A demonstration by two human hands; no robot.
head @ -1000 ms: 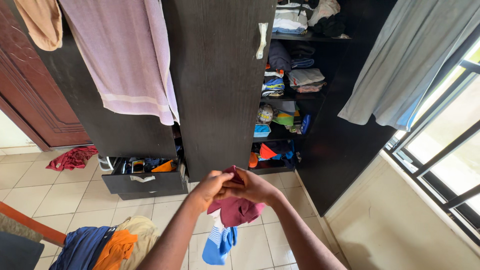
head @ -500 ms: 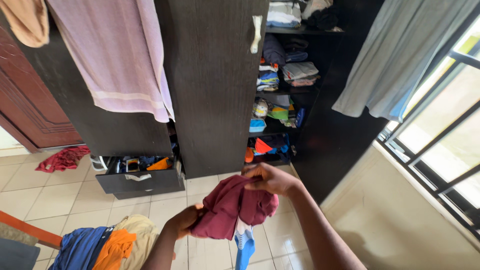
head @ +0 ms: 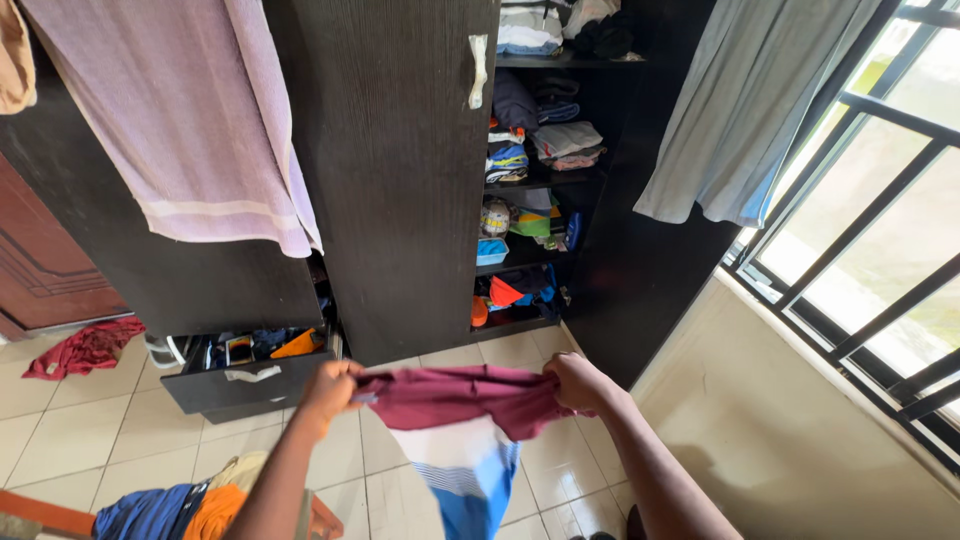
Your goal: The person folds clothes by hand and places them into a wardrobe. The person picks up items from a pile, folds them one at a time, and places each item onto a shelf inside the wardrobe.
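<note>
Change since a second ago: the hands, then bunched together at chest height on a wadded garment, have drawn apart, and the cloth is now stretched flat between them; the view has also drifted left across the wardrobe.

Left hand [head: 328, 388]: grip pinched shut on one upper corner of the shirt [head: 455, 425].
Right hand [head: 577, 381]: fist closed over the opposite upper corner, cloth gathered inside it.
Shirt: maroon across the top, white band below, then blue stripes to blue at the hem. Held in the air above the tiled floor [head: 60, 440], in front of the wardrobe [head: 390, 200], hanging freely from its top edge. Judged light, soft and limp, with no stiffness of its own; it sags in the middle between the grips. Not slippery, not fragile. Best held at the corners or shoulder seams, as here, so that it drapes straight.

Surroundings: open drawer [head: 250, 375] with small items, low left; shelves of folded clothes [head: 535, 150] beyond; lilac towel [head: 190, 130] draped over the wardrobe door; blue and orange clothes pile [head: 170, 510] on the floor; red cloth [head: 85, 347] by the doorway; barred window [head: 880, 220] to the right.
</note>
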